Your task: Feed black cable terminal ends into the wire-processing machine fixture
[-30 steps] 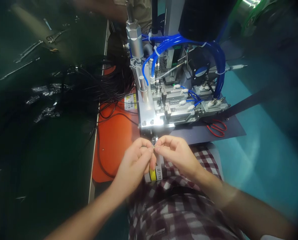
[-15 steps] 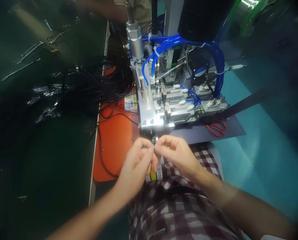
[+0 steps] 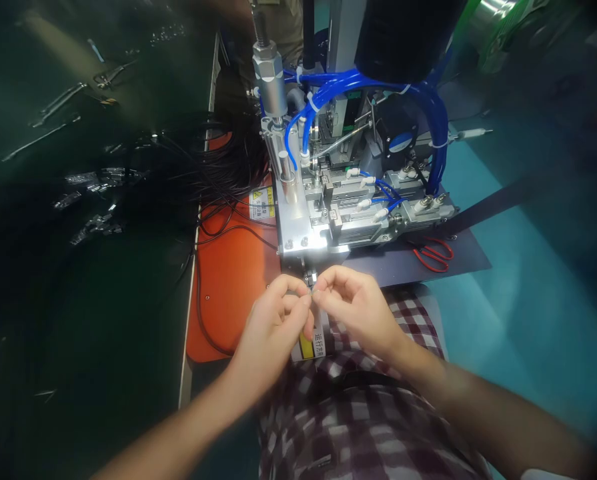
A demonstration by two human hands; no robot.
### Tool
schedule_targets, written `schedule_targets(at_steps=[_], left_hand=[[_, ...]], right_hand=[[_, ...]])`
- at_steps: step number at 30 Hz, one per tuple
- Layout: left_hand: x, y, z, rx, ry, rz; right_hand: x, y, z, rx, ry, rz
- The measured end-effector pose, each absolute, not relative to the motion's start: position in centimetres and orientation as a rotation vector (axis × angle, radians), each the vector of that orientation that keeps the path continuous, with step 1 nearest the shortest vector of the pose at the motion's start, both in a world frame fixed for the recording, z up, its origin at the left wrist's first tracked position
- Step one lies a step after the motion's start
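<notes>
My left hand (image 3: 274,317) and my right hand (image 3: 359,307) meet fingertip to fingertip just in front of the metal machine (image 3: 298,233). Both are closed in a pinch. Whatever lies between the fingertips is tiny and mostly covered, so its kind does not show. Behind the fingers sits a small dark metal fitting (image 3: 309,275) at the machine's near end. Below them a white and yellow label (image 3: 312,347) with printed characters shows partly.
Blue air tubes (image 3: 348,81) arch over the machine. Red-handled pliers or scissors (image 3: 433,255) lie on the dark plate (image 3: 398,270). Black cables (image 3: 228,160) spread over the orange base (image 3: 228,287). Loose tools and metal pieces (image 3: 98,177) lie on the dark green table at left.
My two hands have drawn slightly closer together at the fingertips. A thin shiny bit seen between them before is now almost hidden. The machine looks the same.
</notes>
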State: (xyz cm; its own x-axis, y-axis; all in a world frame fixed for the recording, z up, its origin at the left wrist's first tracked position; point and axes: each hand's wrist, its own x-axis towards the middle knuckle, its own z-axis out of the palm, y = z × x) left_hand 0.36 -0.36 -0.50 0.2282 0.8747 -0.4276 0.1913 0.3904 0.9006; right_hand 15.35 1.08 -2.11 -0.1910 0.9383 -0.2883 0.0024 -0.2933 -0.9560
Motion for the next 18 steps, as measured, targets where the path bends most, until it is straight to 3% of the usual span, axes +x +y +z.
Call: schedule_targets(at_steps=[3,9,18], left_hand=[[0.20,-0.23,-0.41,1.097,1.282,0.631],[0.39,-0.35,-0.66,1.001,1.303,0.719],[0.23,-0.03,-0.77,0.810,1.232,0.721]], right_hand=[[15.56,1.13,-1.95,-1.336,-1.279,1.506],[15.43,1.78,-1.80,-1.269,-0.910,1.914],[15.66,1.42,-1.60,-1.272,-0.987,1.803]])
